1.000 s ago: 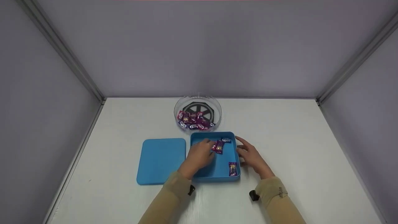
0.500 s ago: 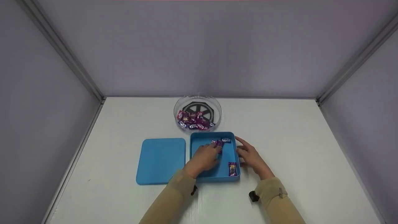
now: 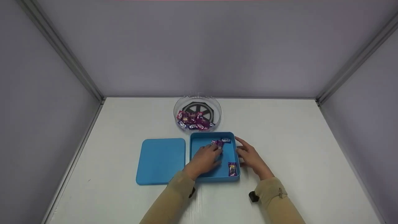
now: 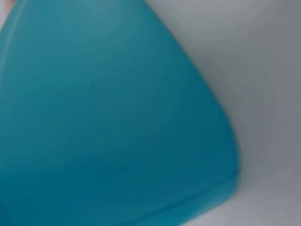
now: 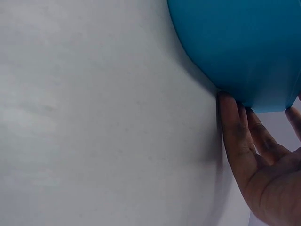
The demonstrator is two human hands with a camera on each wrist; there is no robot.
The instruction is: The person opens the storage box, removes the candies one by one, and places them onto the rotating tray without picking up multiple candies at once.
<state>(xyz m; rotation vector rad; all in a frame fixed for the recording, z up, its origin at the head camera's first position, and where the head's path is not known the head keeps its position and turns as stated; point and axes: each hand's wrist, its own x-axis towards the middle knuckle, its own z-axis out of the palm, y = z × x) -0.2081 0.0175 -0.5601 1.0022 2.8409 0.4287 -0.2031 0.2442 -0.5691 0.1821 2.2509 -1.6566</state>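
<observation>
In the head view, a blue box point(image 3: 230, 154) stands without its cover on the white table. My left hand point(image 3: 204, 159) is inside it, loosely bent fingers reaching over the lower end of a purple-wrapped candy point(image 3: 220, 143). What lies beneath those fingers is hidden. A small candy point(image 3: 214, 142) lies just left of the purple one, and a blue-wrapped candy point(image 3: 226, 140) sits near the far right corner. Another purple candy point(image 3: 232, 169) rests at the near right corner. My right hand point(image 3: 251, 158) touches the box's right wall from outside with extended fingertips, also visible in the right wrist view.
Left of the box lies a flat blue lid point(image 3: 161, 161). Behind the box, a clear round bowl point(image 3: 217, 107) holds several wrapped candies point(image 3: 192, 119). Grey walls point(image 3: 199, 46) enclose the table point(image 3: 279, 124) at the back and both sides.
My left hand has let go of the small candy beside the purple one and shifted right and nearer me, over the purple candy's lower end. The right hand stays at the box wall.
</observation>
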